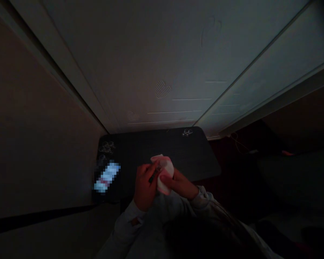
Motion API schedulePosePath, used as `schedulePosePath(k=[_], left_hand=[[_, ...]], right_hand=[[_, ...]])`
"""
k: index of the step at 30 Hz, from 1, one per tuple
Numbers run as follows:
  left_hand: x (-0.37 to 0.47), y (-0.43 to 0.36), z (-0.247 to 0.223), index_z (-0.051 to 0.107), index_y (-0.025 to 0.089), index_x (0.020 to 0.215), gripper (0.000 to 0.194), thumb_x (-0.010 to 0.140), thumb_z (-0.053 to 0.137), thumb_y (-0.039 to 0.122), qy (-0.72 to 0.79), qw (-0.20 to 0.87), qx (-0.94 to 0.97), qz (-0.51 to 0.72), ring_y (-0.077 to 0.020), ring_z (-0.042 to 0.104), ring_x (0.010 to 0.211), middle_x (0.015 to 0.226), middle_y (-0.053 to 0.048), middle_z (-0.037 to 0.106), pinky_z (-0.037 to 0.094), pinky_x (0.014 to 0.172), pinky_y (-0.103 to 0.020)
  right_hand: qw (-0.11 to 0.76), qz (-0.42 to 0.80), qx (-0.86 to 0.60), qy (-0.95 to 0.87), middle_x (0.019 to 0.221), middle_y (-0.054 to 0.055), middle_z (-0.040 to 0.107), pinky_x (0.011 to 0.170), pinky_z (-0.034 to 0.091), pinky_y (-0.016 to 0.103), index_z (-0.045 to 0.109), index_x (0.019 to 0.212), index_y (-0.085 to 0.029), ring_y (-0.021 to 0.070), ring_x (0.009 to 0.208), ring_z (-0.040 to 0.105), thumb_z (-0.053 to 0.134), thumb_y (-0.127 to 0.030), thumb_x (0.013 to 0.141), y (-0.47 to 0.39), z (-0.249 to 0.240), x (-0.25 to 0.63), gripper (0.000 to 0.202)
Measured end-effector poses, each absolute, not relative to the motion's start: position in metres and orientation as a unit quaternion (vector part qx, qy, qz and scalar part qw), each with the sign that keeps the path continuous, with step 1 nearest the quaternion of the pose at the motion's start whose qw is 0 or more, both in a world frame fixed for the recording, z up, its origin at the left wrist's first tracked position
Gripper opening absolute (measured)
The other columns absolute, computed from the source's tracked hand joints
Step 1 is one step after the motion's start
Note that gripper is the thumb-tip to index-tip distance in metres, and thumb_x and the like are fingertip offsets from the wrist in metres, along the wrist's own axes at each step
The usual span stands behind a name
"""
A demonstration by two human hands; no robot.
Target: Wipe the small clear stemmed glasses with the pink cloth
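Observation:
A small white item with pink edging [167, 167], perhaps folded cloth, is held between both hands over the near edge of a dark table [140, 151]. My right hand [179, 184] grips it from the right, with the thumb across its front. On its left side, my left hand [145, 185] has its fingers closed on a small dark piece [152, 178] that lies against the item. What that piece is cannot be made out in the dim light. A little clear or shiny part shows near the left fingertips.
A lit phone [107, 177], blurred out, lies at the table's left end. Behind it are several small shiny rings or clips [107, 146], with more [187, 132] at the back right. A pale panel [162, 64] with heart patterns stands behind the table.

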State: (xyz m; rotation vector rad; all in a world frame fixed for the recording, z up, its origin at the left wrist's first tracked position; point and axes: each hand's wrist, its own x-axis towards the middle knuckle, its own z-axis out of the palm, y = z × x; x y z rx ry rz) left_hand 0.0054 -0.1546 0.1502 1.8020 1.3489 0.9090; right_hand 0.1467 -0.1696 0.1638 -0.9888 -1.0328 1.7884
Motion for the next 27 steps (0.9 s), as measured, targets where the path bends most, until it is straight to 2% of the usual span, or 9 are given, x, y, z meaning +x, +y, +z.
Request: schedulePosePath(k=[5, 10, 15, 22, 27], left_hand=[[0.012, -0.151, 0.151, 0.058, 0.016, 0.11, 0.031, 0.082, 0.042, 0.018, 0.474, 0.446, 0.684, 0.33, -0.019, 0.056, 0.088, 0.092, -0.008, 0.059, 0.045, 0.08, -0.033], [0.016, -0.154, 0.149, 0.054, 0.018, 0.114, 0.034, 0.083, 0.044, 0.026, 0.504, 0.521, 0.613, 0.314, -0.0195, 0.055, 0.102, 0.111, -0.008, 0.06, 0.042, 0.09, -0.034], [0.045, -0.157, 0.156, 0.06, 0.02, 0.107, 0.031, 0.078, 0.051, 0.028, 0.555, 0.5, 0.598, 0.29, -0.0199, 0.059, 0.092, 0.1, -0.007, 0.065, 0.045, 0.084, -0.035], [0.113, -0.167, 0.163, 0.063, 0.018, 0.099, 0.027, 0.074, 0.056, 0.024, 0.547, 0.533, 0.566, 0.309, -0.0201, 0.059, 0.094, 0.103, -0.007, 0.064, 0.045, 0.084, -0.032], [0.14, -0.19, 0.171, 0.056, 0.018, 0.107, 0.034, 0.075, 0.054, 0.03, 0.556, 0.584, 0.475, 0.352, -0.0197, 0.061, 0.092, 0.101, -0.006, 0.065, 0.047, 0.08, -0.031]], right_hand=[[0.418, 0.679, -0.412, -0.441, 0.123, 0.007, 0.048, 0.096, 0.035, 0.035, 0.037, 0.127, -0.022, 0.0194, 0.111, 0.046, 0.052, -0.037, 0.081, -0.167, 0.157, 0.155, 0.05], [0.409, 0.684, -0.415, -0.439, 0.123, 0.006, 0.048, 0.095, 0.037, 0.034, 0.041, 0.123, -0.023, 0.0184, 0.109, 0.048, 0.05, -0.038, 0.082, -0.167, 0.144, 0.164, 0.044], [0.403, 0.697, -0.38, -0.456, 0.12, 0.006, 0.05, 0.093, 0.038, 0.033, 0.039, 0.124, -0.023, 0.0179, 0.108, 0.048, 0.048, -0.039, 0.084, -0.17, 0.149, 0.195, 0.044], [0.384, 0.678, -0.377, -0.501, 0.122, 0.007, 0.048, 0.096, 0.035, 0.036, 0.038, 0.125, -0.021, 0.0193, 0.11, 0.046, 0.047, -0.039, 0.084, -0.179, 0.145, 0.266, 0.045], [0.321, 0.659, -0.37, -0.57, 0.121, 0.009, 0.05, 0.095, 0.036, 0.04, 0.04, 0.124, -0.019, 0.0207, 0.11, 0.048, 0.045, -0.036, 0.085, -0.187, 0.136, 0.294, 0.043]])
